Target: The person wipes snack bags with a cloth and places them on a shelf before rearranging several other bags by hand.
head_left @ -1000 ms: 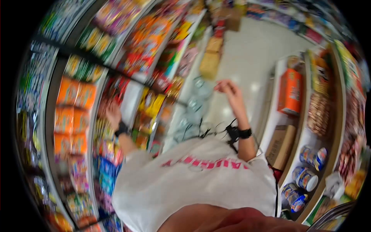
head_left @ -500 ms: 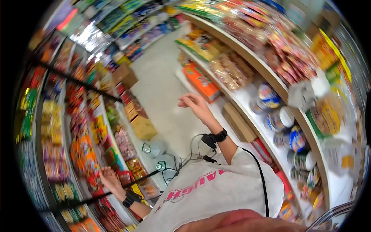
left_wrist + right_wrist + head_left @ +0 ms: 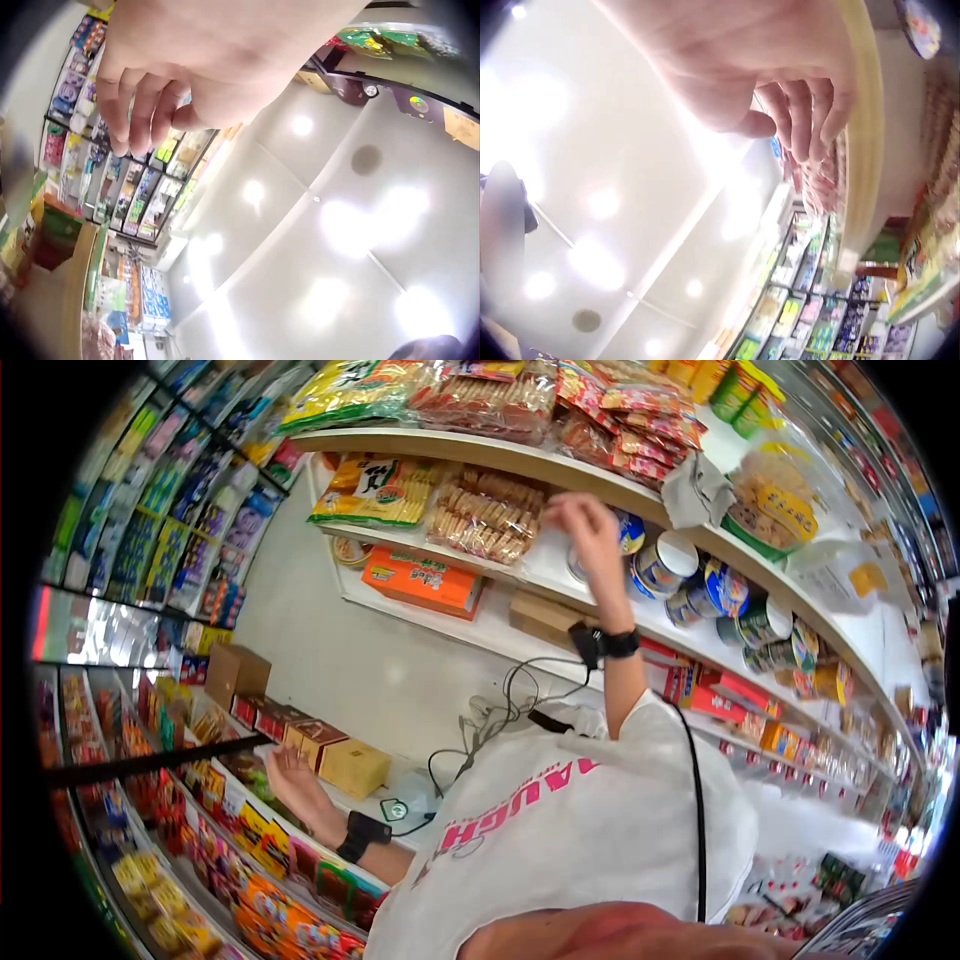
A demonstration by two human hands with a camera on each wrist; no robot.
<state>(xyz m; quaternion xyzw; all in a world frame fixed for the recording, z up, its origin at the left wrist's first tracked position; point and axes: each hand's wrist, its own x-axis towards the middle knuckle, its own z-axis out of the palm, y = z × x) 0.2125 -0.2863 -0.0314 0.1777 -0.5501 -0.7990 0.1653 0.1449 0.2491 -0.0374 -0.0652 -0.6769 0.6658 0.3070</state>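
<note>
We see left hand (image 3: 302, 790) and right hand (image 3: 590, 530) empty, fingers loosely bent; snack bag (image 3: 485, 518) near right fingertips, long axis unclear.

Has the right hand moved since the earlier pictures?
Yes: in the head view, the right hand has shifted from the floor side of the orange box to the shelf side, near bagged sticks.

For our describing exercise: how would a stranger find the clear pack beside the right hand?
In the head view, find the white shelving curving across the top and right. One level below its top, look just left of the right hand. The pack shows brown sticks through clear wrapping, unlike the yellow-and-green bag on its left.
</note>
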